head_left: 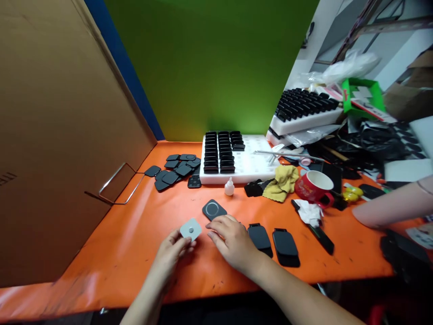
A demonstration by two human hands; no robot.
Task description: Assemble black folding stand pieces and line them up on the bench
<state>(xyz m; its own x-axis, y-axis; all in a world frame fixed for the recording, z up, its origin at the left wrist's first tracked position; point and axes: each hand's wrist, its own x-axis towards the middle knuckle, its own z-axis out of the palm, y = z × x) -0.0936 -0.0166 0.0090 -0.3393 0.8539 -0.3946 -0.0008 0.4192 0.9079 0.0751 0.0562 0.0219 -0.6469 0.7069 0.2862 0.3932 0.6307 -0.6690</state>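
My left hand (176, 247) holds a light grey square plate (191, 229) with a small round dot at its middle, pinched between thumb and fingers. To its right is my right hand (228, 237), its fingers bent and slightly apart, with nothing visible between them. Just behind my right hand lies a dark square pad (213, 210) with a pale ring on it. Two dark rounded pieces, one (260, 238) nearer my right hand and one (286, 246) farther right, lie on the orange table (135, 253).
A white foam tray (250, 167) holds rows of black pieces. Dark pads (170, 177) are piled to its left. A small bottle (229, 187), yellow cloth (281, 183), red mug (313, 187) and knife (320, 237) stand or lie rightward. A wire frame (117, 203) is left.
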